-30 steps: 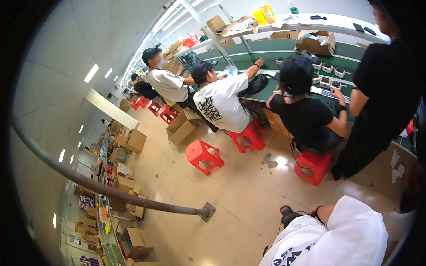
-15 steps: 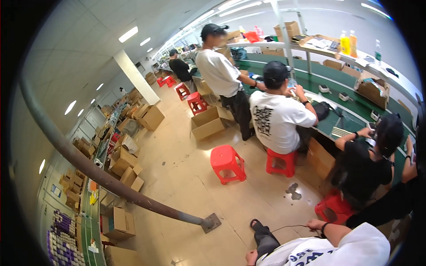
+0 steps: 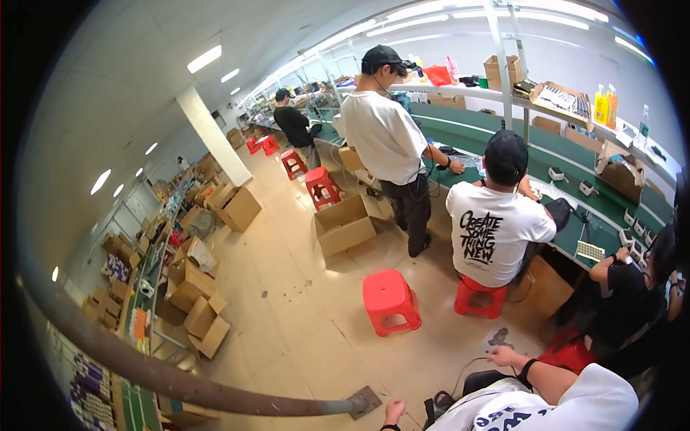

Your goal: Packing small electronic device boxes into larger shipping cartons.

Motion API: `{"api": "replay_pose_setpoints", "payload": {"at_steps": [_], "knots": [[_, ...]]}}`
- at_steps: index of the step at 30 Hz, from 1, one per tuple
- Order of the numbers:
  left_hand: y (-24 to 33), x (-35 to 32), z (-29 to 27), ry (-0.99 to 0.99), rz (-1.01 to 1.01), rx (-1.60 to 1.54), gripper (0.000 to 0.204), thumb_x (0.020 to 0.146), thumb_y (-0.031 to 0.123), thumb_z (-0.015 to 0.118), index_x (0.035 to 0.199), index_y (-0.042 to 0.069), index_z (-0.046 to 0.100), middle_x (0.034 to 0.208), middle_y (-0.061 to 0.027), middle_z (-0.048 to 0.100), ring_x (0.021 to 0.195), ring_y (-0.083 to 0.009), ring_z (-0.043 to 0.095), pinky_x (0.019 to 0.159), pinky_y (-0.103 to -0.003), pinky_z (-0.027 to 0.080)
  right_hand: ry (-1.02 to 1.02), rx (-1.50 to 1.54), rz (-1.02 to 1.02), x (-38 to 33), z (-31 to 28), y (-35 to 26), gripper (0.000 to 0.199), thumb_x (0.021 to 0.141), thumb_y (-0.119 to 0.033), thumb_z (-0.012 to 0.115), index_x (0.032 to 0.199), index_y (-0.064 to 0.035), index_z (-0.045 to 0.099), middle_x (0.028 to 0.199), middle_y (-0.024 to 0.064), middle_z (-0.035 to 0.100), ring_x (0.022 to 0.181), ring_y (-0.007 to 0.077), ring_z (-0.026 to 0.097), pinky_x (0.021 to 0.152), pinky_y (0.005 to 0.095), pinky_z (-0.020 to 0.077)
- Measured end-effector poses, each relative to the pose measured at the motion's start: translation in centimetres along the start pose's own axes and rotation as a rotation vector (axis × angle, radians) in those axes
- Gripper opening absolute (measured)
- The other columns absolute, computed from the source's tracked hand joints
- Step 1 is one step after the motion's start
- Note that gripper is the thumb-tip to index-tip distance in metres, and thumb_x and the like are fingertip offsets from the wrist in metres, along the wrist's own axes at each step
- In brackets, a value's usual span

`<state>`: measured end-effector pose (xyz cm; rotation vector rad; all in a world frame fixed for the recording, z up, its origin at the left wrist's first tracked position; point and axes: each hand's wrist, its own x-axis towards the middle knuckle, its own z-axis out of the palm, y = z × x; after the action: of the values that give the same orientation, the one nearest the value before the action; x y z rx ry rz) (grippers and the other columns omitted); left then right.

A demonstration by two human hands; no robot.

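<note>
Right up close, the wearer's white shirt [image 3: 589, 404] fills the bottom edge, and out come both bare hands! The right hand [image 3: 506, 357] reaches forward past a black wristband [image 3: 528, 369], fingers curled in narrow, and a thin dark cord [image 3: 474, 360] loops down from just beside those fingertips toward the wearer's lap; whether they grip it, I cannot tell. Lower and to the left, the left hand [image 3: 394, 411] is loosely curled above the floor, its contents, if any, impossible to make out. Between the hands, there's a dark sandal [image 3: 440, 399], and left of them a rusty post [image 3: 208, 390] bends down to its square base plate [image 3: 364, 402].

Just beyond, a red stool [image 3: 390, 293] stands by itself, and a person in a printed white shirt [image 3: 491, 219] sits on another, facing the green workbench [image 3: 449, 123]. Small white devices [image 3: 588, 187] dot that bench. Behind the stool lies an open cardboard box [image 3: 346, 231], near a standing person in a cap [image 3: 384, 136]. Farthest back, a pale pillar [image 3: 214, 136] rises.
</note>
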<state>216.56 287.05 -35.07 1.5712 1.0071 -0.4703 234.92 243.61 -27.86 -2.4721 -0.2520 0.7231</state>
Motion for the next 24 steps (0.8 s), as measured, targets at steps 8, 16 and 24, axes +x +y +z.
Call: {"api": "replay_pose_setpoints", "payload": {"at_steps": [8, 16, 24], "knots": [[10.4, 5.2, -2.4, 0.180, 0.863, 0.408, 0.062, 0.075, 0.050, 0.082, 0.117, 0.006, 0.067, 0.120, -0.0230, 0.065, 0.121, -0.0377, 0.058, 0.100, -0.046, 0.047, -0.962, 0.746, -0.381, 7.7, -7.2, -23.3, 0.031, 0.098, -0.040, 0.064, 0.109, -0.0122, 0.072, 0.077, -0.0079, 0.058, 0.066, 0.0036, 0.048, 0.060, 0.0215, 0.0392], [23.1, 11.6, -13.1, 0.128, 0.360, 0.340, 0.029, 0.089, 0.027, 0.075, 0.078, 0.001, 0.070, 0.070, -0.0045, 0.067, 0.067, -0.0141, 0.060, 0.062, -0.030, 0.047, 0.023, 0.604, -0.226, 15.0, -11.0, -22.0, 0.030, 0.086, -0.029, 0.069, 0.107, -0.0078, 0.071, 0.090, 0.0068, 0.072, 0.082, 0.0175, 0.067, 0.074, 0.0339, 0.0526], [27.7, 19.1, -8.6, -0.439, 0.564, 0.901, 0.040, 0.084, 0.039, 0.078, 0.075, 0.002, 0.070, 0.069, -0.0053, 0.066, 0.064, -0.0132, 0.058, 0.060, -0.030, 0.046, 0.733, 0.464, 0.362, -2.6, -5.4, -17.3, 0.026, 0.067, -0.001, 0.066, 0.093, -0.0039, 0.070, 0.089, 0.0158, 0.073, 0.086, 0.0288, 0.071, 0.077, 0.0381, 0.0564]]}}
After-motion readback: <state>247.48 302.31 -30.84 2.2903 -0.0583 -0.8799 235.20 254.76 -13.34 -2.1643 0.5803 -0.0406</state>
